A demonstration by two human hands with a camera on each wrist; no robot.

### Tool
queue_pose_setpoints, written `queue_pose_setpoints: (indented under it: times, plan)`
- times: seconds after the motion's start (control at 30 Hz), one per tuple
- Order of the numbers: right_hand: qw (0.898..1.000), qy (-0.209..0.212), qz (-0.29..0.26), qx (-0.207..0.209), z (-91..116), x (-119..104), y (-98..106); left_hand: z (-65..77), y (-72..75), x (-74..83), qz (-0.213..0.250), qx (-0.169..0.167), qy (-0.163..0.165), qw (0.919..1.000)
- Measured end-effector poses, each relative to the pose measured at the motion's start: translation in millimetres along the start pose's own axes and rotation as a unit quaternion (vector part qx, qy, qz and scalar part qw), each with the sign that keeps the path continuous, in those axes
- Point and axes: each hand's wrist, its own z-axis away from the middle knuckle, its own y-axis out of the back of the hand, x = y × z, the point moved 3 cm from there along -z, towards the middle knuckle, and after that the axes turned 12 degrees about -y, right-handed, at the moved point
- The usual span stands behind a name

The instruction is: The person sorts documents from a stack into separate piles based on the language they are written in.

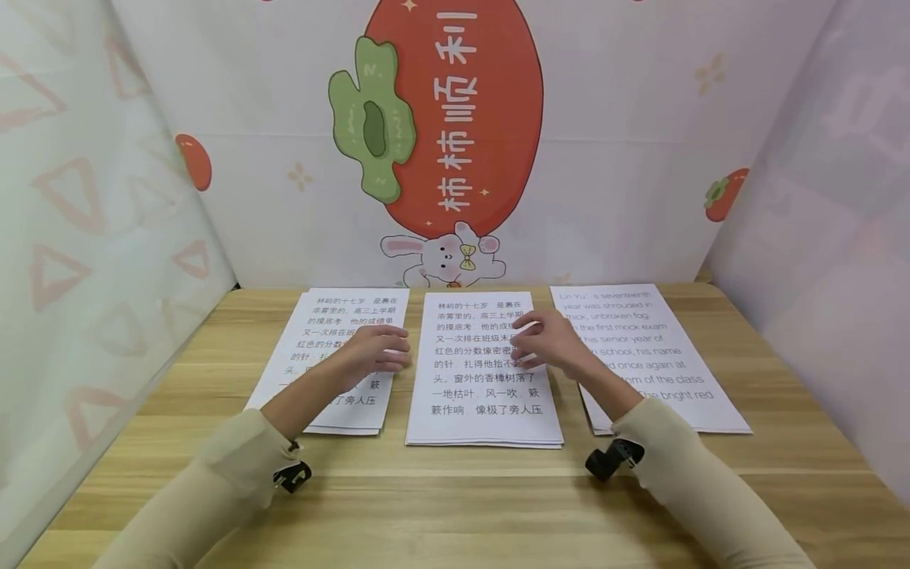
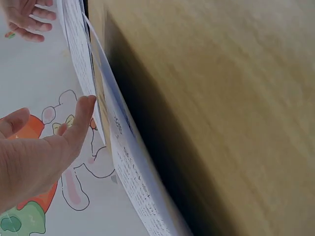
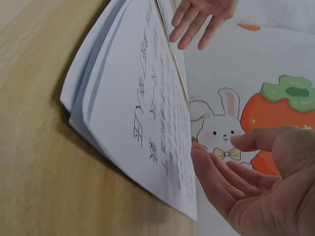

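Note:
Three stacks of printed paper lie side by side on the wooden table. Over the left paper stack [image 1: 334, 316], printed in Chinese, hovers my left hand [image 1: 373, 352], its fingers loosely bent and holding nothing. Between the middle paper stack [image 1: 476, 403], also in Chinese, and the right paper stack [image 1: 682, 371], in English, is my right hand [image 1: 550, 340]. Its fingertips reach over the middle stack's right edge. The right wrist view shows that hand [image 3: 266, 182] with nothing in its grasp, above the sheets [image 3: 138, 98], whose near edges are slightly fanned apart.
A wooden table [image 1: 441, 506] carries the stacks. Behind it hangs a white backdrop [image 1: 604, 197] with a large persimmon [image 1: 490, 118] and a rabbit drawing. White patterned sheets close off both sides. A black wrist device [image 1: 293, 476] is strapped at the left cuff, another [image 1: 611, 460] at the right.

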Motion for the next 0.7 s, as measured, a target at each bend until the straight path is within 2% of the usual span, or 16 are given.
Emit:
queue_pose_setpoints:
  times: [0.2, 0.33, 0.57, 0.7]
  plan:
    - [0.997, -0.022, -0.041, 0.054, 3, 15, 26, 1.0, -6.5, -1.2, 0.022, -0.006, 0.009, 0.9997]
    - [0.996, -0.043, -0.042, 0.070, 4, 24, 37, 0.2, -7.8, -0.8, 0.031, -0.008, 0.005, 0.9995]
    - [0.995, -0.068, -0.026, 0.069, 4, 32, 43, -1.3, -9.6, -2.2, 0.045, -0.009, 0.010, 0.9989]
    - [0.994, -0.076, -0.045, 0.057, 4, 33, 43, -1.9, -9.5, -2.2, 0.046, -0.012, 0.008, 0.9988]
